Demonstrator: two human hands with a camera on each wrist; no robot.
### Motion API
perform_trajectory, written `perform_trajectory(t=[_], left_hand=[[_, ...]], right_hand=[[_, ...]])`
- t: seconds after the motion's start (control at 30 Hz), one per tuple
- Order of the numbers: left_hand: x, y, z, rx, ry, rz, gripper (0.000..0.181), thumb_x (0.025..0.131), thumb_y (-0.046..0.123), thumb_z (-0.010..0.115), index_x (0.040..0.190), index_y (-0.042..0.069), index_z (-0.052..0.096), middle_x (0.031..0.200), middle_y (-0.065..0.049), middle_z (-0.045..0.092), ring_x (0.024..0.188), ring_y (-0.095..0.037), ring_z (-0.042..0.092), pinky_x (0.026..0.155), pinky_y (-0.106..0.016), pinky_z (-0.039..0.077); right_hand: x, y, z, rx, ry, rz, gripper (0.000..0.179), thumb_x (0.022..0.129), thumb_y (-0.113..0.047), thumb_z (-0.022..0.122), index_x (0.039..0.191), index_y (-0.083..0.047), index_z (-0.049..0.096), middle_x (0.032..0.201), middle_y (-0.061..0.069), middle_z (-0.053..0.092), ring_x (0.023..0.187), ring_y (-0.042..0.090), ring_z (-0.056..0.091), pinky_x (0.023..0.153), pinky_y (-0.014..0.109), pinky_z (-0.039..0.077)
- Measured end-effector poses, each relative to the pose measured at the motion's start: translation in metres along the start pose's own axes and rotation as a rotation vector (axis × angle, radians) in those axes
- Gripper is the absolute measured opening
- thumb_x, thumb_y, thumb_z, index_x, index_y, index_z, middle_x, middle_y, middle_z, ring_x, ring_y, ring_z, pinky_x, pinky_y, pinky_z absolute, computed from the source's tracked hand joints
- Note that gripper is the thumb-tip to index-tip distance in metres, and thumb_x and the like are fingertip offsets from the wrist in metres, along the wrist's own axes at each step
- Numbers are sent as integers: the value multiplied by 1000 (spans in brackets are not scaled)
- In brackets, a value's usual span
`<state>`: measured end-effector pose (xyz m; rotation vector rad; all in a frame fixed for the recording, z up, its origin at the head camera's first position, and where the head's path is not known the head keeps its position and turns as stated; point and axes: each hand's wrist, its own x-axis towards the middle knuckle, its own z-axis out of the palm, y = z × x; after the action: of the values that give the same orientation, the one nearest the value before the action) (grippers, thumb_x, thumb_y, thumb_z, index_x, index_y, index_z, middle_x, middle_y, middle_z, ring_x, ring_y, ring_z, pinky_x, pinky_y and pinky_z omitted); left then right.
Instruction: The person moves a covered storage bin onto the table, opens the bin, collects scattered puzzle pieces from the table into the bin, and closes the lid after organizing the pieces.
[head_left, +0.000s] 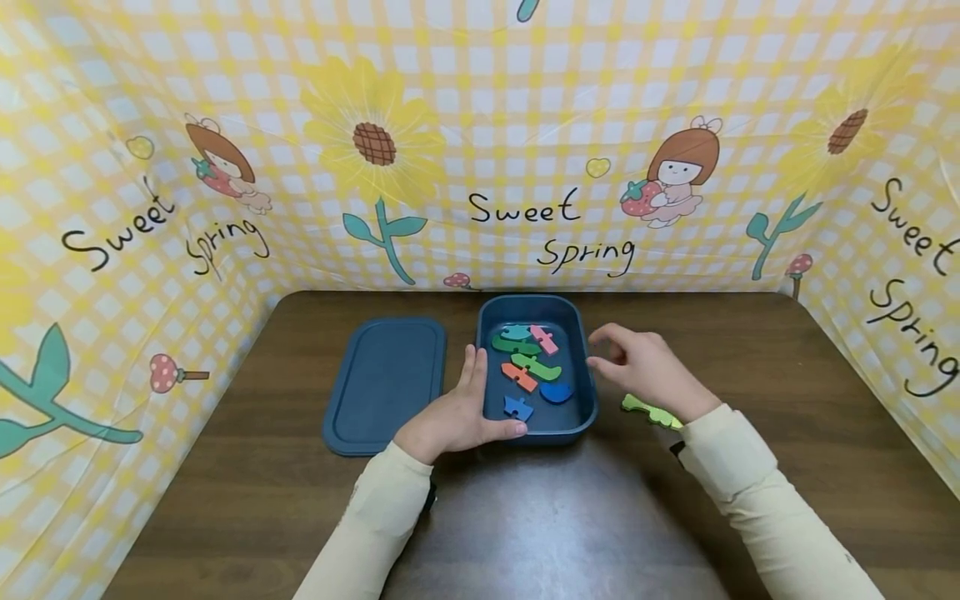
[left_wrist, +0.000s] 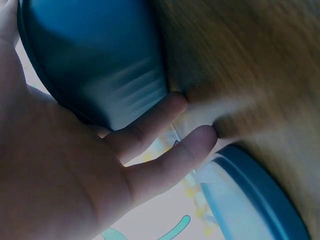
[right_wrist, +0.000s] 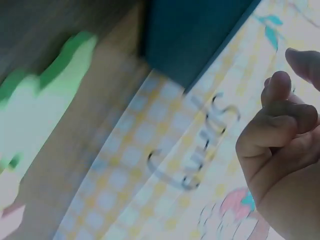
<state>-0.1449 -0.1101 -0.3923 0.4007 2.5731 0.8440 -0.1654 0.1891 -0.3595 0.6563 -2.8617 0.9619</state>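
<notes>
A dark blue box [head_left: 547, 421] stands uncovered on the table with several flat, notched puzzle-like pieces in it: a teal one [head_left: 516, 332], a pink arrow shape [head_left: 543, 340], greens [head_left: 536, 367], an orange arrow shape [head_left: 519, 377] and two blues [head_left: 556, 392]. My left hand [head_left: 457, 421] steadies the box, straight fingers along its left wall and thumb over the near rim. Just off the right wall, my right hand [head_left: 641, 367] hovers with loosely bent fingers, thumb and index apart and nothing between them. A yellow-green piece [head_left: 651, 410] lies on the table beneath the right wrist, partly hidden by the sleeve.
Left of the box, its dark blue lid [head_left: 390, 383] lies flat on the wooden table [head_left: 247, 483]. Behind the table and along both sides hangs a yellow checked cloth [head_left: 517, 108] with printed flowers. The box's far end is close to the back cloth.
</notes>
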Motion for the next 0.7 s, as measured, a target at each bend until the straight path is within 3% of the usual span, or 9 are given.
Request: perform_trajectory(t=[0.23, 0.5, 0.6, 0.7], left_hand=[[1, -1, 1, 0, 3, 3, 125, 83, 66, 72, 161, 18, -14, 165, 0, -26, 143, -37, 36, 105, -50, 43], [2, -2, 1, 11, 2, 2, 125, 83, 68, 71, 161, 18, -14, 165, 0, -26, 142, -37, 37, 104, -49, 44], [2, -2, 1, 9, 4, 2, 126, 83, 68, 71, 161, 18, -14, 165, -1, -25, 142, -38, 37, 104, -49, 44], [3, -3, 2, 5, 3, -2, 126, 83, 67, 71, 161, 18, -14, 165, 0, -25, 143, -38, 36, 105, -50, 43]], right_hand=[[-27, 35, -24, -49, 21, 56, 21, 99, -22, 68, 116, -9, 67, 68, -3, 54, 56, 15, 48, 57, 33, 43], [-61, 66, -42, -41, -119, 227, 30, 102, -21, 62, 125, -2, 60, 62, 5, 59, 43, 19, 51, 55, 34, 48], [-70, 77, -45, -80, -139, 246, 28, 103, -23, 60, 121, -1, 61, 57, 4, 56, 50, 18, 53, 64, 35, 45], [-76, 88, -47, -130, -151, 266, 25, 103, -25, 59, 113, -3, 63, 62, 0, 59, 62, 17, 57, 71, 39, 44]])
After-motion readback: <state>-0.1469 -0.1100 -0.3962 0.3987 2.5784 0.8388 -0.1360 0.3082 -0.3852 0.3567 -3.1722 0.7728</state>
